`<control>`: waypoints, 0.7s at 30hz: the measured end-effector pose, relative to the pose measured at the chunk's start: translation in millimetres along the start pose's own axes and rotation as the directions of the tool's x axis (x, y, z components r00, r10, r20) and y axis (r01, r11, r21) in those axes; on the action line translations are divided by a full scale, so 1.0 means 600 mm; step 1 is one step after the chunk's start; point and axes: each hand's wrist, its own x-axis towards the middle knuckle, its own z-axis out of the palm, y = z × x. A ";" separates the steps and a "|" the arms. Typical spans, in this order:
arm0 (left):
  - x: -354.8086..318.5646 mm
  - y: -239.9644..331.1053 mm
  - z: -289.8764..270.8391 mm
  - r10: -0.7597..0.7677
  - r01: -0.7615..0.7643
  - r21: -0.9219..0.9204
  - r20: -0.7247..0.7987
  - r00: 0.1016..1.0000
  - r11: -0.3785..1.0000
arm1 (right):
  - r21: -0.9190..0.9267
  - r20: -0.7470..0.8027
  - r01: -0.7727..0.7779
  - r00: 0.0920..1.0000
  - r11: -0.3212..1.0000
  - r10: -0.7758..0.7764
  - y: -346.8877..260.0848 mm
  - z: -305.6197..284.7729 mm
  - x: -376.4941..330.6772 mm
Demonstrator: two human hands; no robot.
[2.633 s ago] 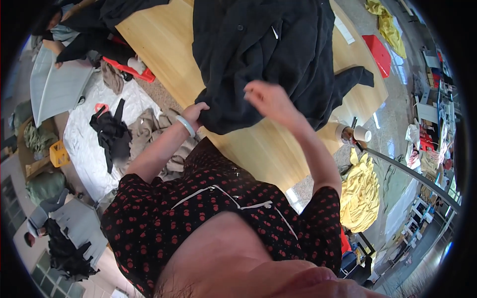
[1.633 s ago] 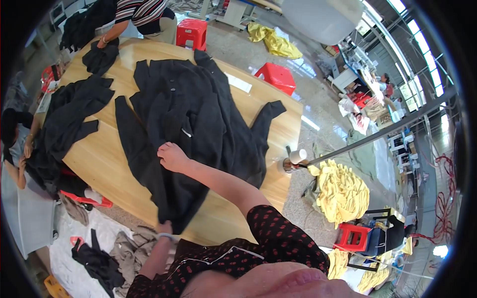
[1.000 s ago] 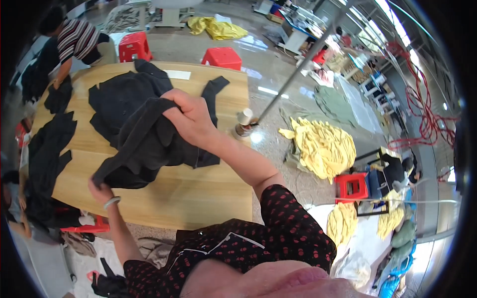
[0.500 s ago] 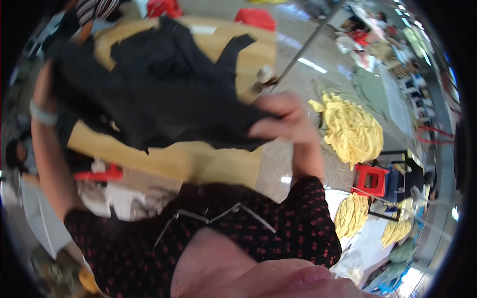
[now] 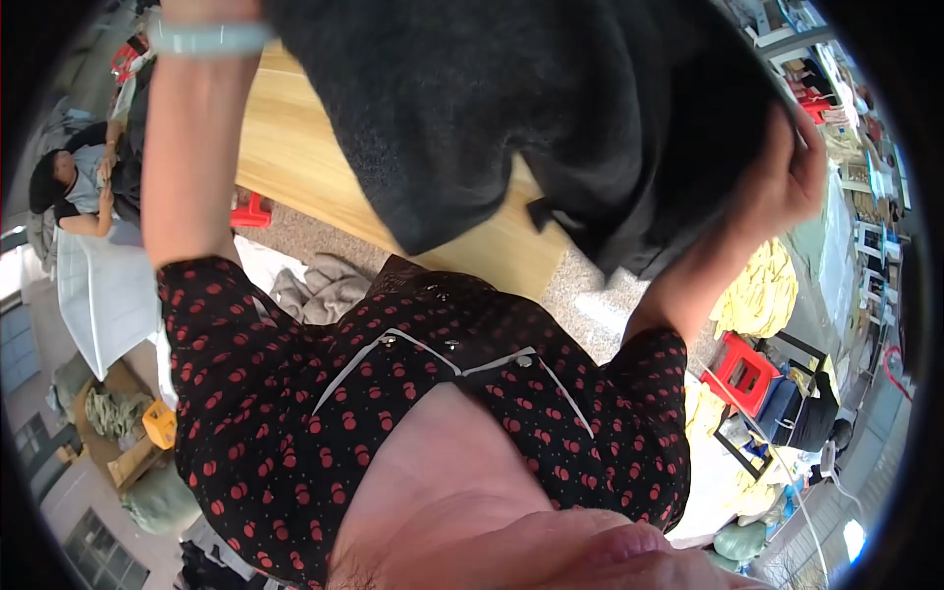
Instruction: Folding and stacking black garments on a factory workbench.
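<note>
A large black garment (image 5: pixel 551 108) hangs lifted close to my face and fills the top of the view. My right hand (image 5: pixel 787 182) grips its right edge, fingers closed into the cloth. My left forearm (image 5: pixel 192 147) rises along the left with a pale bracelet (image 5: pixel 206 37) at the wrist. The left hand itself is cut off by the upper rim, so its grip is hidden. Beneath the garment shows the light wooden table (image 5: pixel 315 167). My dark top with red dots (image 5: pixel 295 393) fills the lower part.
A person sits at the far left (image 5: pixel 74 192) beside a white sheet (image 5: pixel 103 295). Grey clothes (image 5: pixel 315 290) lie on the floor by the table. A red stool (image 5: pixel 742 369) and yellow fabric (image 5: pixel 762 290) are on the right, another red stool (image 5: pixel 251 208) under the table.
The black garment has been gathered off the table and raised up in front of me. Both arms went up with it, and the left hand has left the picture at the top.
</note>
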 end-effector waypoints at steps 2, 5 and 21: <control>-0.055 -0.057 -0.018 0.046 0.135 0.221 -0.660 0.750 0.966 | -0.251 0.201 0.048 0.980 0.967 0.003 0.000 0.037 -0.043; -0.163 -0.158 -0.138 -0.040 0.149 0.046 -0.848 0.529 0.988 | -0.154 0.618 -0.055 0.774 0.987 0.139 0.026 0.131 -0.151; -0.257 -0.345 -0.320 0.069 0.317 0.948 -0.319 0.945 0.032 | -0.296 0.870 0.226 0.465 0.928 0.164 0.205 0.256 -0.447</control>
